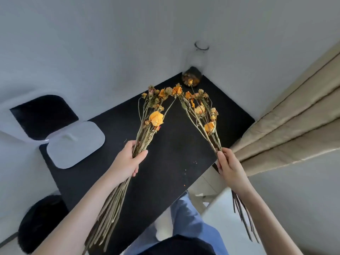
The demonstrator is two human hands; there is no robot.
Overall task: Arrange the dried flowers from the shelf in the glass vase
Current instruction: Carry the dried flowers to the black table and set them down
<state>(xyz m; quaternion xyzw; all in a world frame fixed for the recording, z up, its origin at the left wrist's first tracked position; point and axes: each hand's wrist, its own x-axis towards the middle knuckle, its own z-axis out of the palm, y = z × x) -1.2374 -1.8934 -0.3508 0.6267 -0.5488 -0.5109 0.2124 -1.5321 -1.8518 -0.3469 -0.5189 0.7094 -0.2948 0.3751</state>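
Orange, papery heads are topping the long tan stems of the thicker bunch of dried flowers (153,117), which the left hand (128,160) is gripping with fingers curled round the stems, while the right hand (228,167) is pinching the thinner bunch of dried flowers (201,110). Both bunches are hanging above the black tabletop (165,172), tips leaning together near the tall clear glass vase (196,59) standing at the far corner.
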